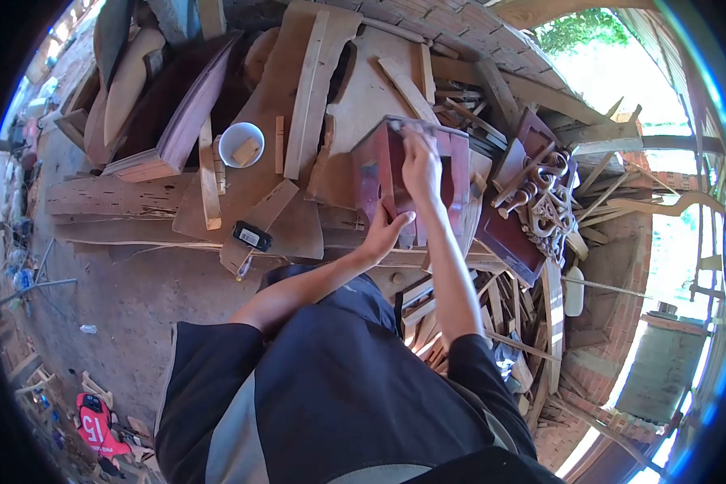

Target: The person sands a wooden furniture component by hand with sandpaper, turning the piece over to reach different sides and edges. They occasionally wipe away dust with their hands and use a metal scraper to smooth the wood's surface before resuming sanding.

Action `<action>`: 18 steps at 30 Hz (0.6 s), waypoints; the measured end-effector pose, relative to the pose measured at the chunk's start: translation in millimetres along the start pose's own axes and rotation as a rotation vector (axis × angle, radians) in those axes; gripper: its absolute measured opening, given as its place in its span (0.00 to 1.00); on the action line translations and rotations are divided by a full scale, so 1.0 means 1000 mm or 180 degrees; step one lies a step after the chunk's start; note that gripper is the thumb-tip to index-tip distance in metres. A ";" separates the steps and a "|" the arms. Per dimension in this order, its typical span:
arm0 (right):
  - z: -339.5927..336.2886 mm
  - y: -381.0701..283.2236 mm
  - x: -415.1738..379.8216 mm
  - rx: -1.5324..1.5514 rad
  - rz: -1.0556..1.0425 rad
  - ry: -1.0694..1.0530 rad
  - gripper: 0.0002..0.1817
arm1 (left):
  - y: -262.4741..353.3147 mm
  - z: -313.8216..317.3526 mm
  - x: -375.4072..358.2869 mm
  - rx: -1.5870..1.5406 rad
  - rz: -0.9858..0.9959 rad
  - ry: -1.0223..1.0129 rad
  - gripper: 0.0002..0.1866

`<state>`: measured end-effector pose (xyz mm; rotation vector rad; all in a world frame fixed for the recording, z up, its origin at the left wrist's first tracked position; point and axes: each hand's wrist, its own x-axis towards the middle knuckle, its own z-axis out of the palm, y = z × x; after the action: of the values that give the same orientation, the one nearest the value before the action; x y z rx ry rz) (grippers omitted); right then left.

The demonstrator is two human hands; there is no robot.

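A reddish-brown, many-sided wooden box (454,173) stands in front of me on the board-covered bench. My left hand (385,231) grips its near lower edge, with the thumb on the outside and some fingers hidden behind the wood. Over the upper part of the box, my right hand (420,165) is closed and pressed close to the dark top edge. Its fingertips are smeared by motion, and a small pale thing seems to be under them; I cannot make out what it is.
Left of the box are a white bucket (241,145) with a wood block inside, and a black phone-like device (251,235) on a board. Carved wooden pieces (544,181) lie to the right. Offcuts (504,302) pile below. A person in a red shirt (97,423) is at lower left.
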<state>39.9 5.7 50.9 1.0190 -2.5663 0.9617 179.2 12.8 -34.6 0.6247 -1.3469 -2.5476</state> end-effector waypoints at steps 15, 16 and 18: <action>-0.044 -0.046 -0.015 0.0929 0.0018 -0.1983 0.13 | -0.004 -0.010 0.004 -0.0379 -0.0027 -0.0237 0.22; -0.060 -0.042 -0.011 0.1380 0.0728 -0.2066 0.13 | -0.006 -0.013 0.005 -0.0031 -0.0202 -0.0304 0.23; -0.078 -0.010 -0.012 0.0941 0.0995 -0.0960 0.10 | -0.005 -0.013 0.005 0.0024 -0.0172 -0.0260 0.24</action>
<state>53.0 57.2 110.2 0.9047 -2.9589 1.3974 180.5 4.5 -46.7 0.5717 -1.3843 -2.6389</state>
